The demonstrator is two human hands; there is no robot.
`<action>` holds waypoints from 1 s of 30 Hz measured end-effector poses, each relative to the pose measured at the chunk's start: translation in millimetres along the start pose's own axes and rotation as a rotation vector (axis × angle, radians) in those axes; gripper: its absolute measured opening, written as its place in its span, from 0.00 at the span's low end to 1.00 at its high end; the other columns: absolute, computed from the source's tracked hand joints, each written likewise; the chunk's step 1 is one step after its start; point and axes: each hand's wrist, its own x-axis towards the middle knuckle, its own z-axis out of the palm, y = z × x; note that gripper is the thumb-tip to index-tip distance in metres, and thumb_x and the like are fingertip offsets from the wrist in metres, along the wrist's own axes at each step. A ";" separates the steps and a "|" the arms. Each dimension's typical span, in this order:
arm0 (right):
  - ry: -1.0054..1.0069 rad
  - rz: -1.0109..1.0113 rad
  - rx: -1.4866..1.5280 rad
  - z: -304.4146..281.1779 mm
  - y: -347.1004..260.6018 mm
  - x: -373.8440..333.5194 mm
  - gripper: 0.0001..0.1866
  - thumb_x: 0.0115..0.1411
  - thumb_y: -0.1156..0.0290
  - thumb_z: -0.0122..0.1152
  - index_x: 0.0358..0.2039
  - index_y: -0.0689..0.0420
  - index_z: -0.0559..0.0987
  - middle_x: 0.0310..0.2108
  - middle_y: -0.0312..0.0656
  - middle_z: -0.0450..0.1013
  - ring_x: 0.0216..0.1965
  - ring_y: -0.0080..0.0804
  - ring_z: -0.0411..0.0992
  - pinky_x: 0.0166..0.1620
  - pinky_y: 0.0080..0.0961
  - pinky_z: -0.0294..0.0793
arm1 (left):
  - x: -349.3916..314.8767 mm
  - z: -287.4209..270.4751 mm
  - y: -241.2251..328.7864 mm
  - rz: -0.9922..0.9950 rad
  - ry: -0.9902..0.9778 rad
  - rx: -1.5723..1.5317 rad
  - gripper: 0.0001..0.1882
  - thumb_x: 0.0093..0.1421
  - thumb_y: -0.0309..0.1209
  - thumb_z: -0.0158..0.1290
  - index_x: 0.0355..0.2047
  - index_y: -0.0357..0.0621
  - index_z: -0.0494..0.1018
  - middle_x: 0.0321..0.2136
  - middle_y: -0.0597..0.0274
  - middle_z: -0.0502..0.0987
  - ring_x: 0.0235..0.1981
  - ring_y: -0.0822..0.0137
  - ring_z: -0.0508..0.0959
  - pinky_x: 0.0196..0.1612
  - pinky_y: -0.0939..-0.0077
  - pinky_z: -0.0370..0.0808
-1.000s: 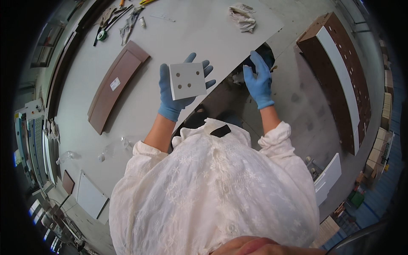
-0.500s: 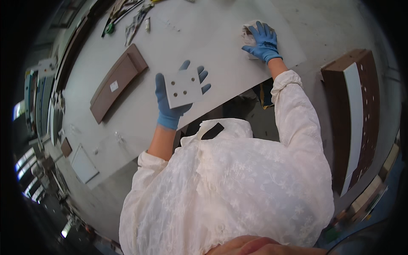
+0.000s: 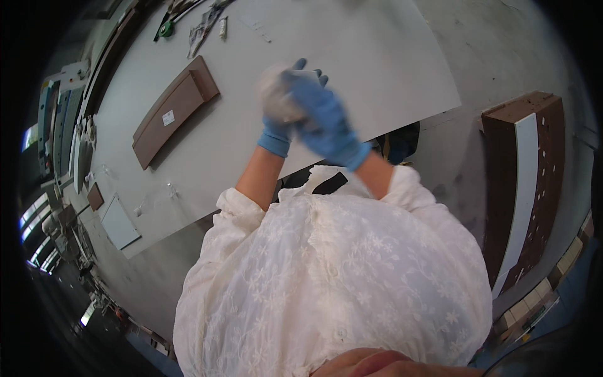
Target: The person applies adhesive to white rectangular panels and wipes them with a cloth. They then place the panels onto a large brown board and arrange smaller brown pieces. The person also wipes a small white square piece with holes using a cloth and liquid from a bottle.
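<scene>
My gloved left hand is under a small white square plate, which is almost wholly covered now; the earlier view shows its several round holes. Blue fingertips of that hand stick out past the plate's far side. Over the top lies my gloved right hand, blurred by motion, its fingers closed on a crumpled pale cloth pressed against the plate. Both hands meet above the near part of a large grey-white table.
A curved brown panel piece with a white label lies left of my hands. Tools and a green-ended item rest at the far left. A long brown perforated piece with a white strip stands right. A white panel lies lower left.
My right hand has picked the cloth up from the table's right side and brought it left onto the plate. My left hand still supports the plate, slightly farther right and higher.
</scene>
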 end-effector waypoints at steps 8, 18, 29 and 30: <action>0.020 0.092 -0.170 -2.4 21.4 -21.8 0.24 0.55 0.67 0.65 0.54 0.55 0.81 0.53 0.50 0.79 0.56 0.56 0.76 0.60 0.48 0.74 | 8.3 30.5 -27.4 -0.190 -0.121 -0.052 0.44 0.73 0.61 0.38 0.76 0.40 0.49 0.70 0.41 0.61 0.70 0.48 0.66 0.70 0.52 0.68; 0.261 0.093 -0.266 -23.6 9.8 -11.0 0.25 0.62 0.70 0.65 0.60 0.59 0.77 0.57 0.55 0.77 0.56 0.55 0.77 0.59 0.45 0.76 | -9.7 26.0 16.6 -0.058 0.199 0.098 0.50 0.67 0.67 0.45 0.74 0.41 0.54 0.67 0.45 0.67 0.67 0.48 0.70 0.68 0.46 0.70; 0.174 0.290 -0.125 -50.8 41.5 -70.1 0.17 0.66 0.78 0.57 0.55 0.63 0.80 0.52 0.54 0.78 0.54 0.48 0.79 0.56 0.36 0.79 | -51.2 54.9 57.1 0.122 0.066 0.131 0.55 0.65 0.69 0.45 0.77 0.39 0.47 0.74 0.33 0.53 0.74 0.37 0.57 0.74 0.37 0.56; 0.092 0.230 -0.094 -28.8 41.7 -71.2 0.17 0.65 0.77 0.58 0.54 0.63 0.80 0.52 0.54 0.78 0.54 0.47 0.79 0.57 0.36 0.79 | -50.4 55.1 61.8 0.147 0.091 0.178 0.55 0.65 0.68 0.45 0.77 0.38 0.46 0.74 0.33 0.52 0.74 0.36 0.56 0.75 0.37 0.55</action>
